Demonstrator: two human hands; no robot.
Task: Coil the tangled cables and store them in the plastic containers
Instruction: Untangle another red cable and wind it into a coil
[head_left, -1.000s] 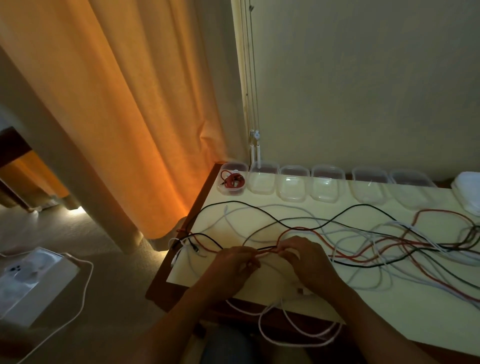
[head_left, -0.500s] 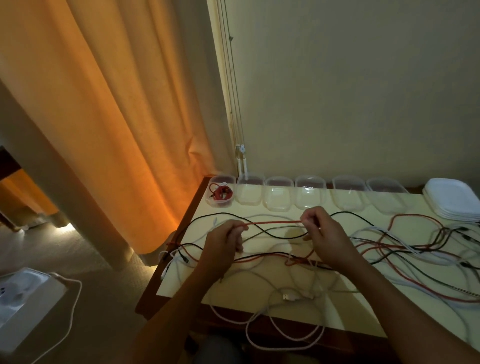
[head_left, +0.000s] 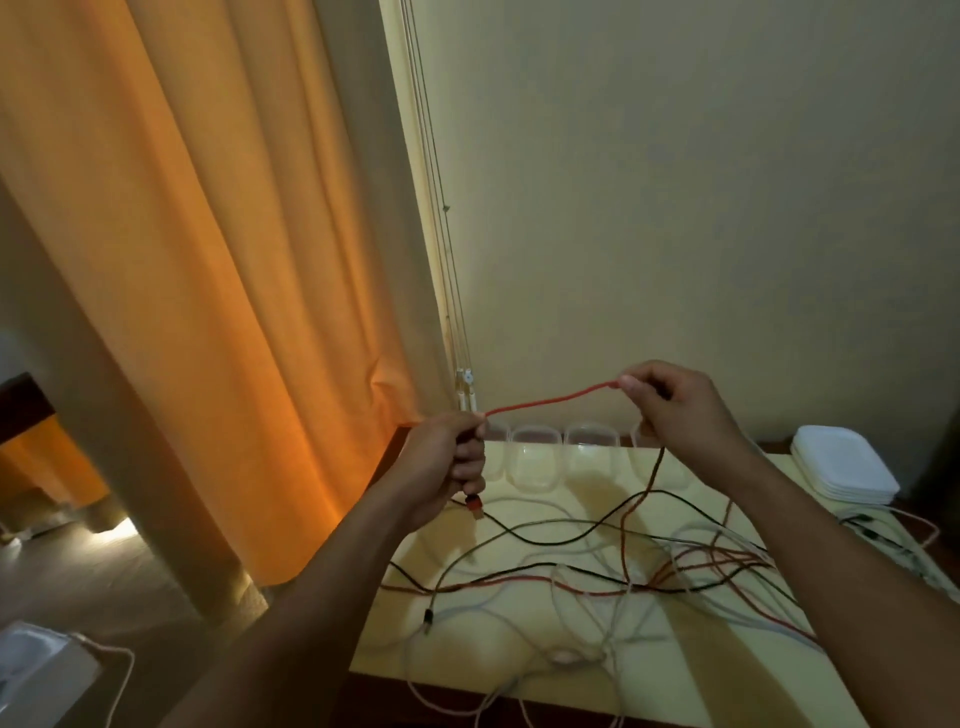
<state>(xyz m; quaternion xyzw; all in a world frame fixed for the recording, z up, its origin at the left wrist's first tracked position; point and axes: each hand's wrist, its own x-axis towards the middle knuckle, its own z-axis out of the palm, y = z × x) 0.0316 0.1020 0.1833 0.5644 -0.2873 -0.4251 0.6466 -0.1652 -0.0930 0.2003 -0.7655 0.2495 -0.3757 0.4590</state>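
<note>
Head cam: left hand (head_left: 445, 462) is gripping the red cable (head_left: 550, 401) in a fist, its red plug hanging out just below the fist. Right hand (head_left: 675, 405) is pinching the same cable w/ fingertips, higher up; the stretch between the hands is sagging slightly, well above the counter (head_left: 519, 644). Rest of the cable is dropping from the right hand into the tangled cables (head_left: 649, 577) on the counter. Plastic containers (head_left: 535, 457) are lining the far edge, stacked white lids (head_left: 841, 470) at far right.
</note>
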